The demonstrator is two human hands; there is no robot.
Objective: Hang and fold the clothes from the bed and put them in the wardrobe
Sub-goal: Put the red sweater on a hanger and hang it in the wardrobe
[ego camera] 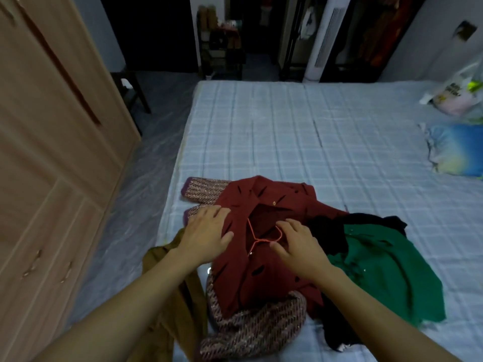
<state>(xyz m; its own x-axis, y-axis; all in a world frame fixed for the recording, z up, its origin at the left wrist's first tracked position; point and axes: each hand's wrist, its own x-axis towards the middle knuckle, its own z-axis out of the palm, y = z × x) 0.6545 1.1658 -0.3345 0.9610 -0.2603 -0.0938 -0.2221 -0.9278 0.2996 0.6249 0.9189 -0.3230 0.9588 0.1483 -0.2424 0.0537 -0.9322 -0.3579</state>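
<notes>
Looking down past our own forearms, we see the bed (300, 131) in its pale checked sheet stretching away beyond our fingertips, and the wooden wardrobe (52, 152) standing well off to the left of our left hand, its doors closed.

The heap of clothes lies at the near edge of the bed, right under our hands. The dark red garment (261, 278) sits on top, directly beneath both sets of fingers. A pink-and-purple knitted piece (251, 327) pokes out beyond our left fingertips and again below our wrists. The green garment (379, 270) lies just to the right of our right hand, with a black garment (329, 231) between it and our right fingers. A mustard-brown garment (180, 296) hangs off the bed edge under our left forearm.

Our left hand (206, 231) lies flat on the red cloth, fingers straight and spread, pressing rather than gripping. Our right hand (295, 244) is loosely curled, its fingertips touching the thin orange wire hanger (264, 237) that lies in the red garment's neck opening; we cannot tell whether they actually pinch it.

Far to the right of our right fingers lie a blue-and-yellow pillow (460, 152) and a plastic bag (460, 95).
</notes>
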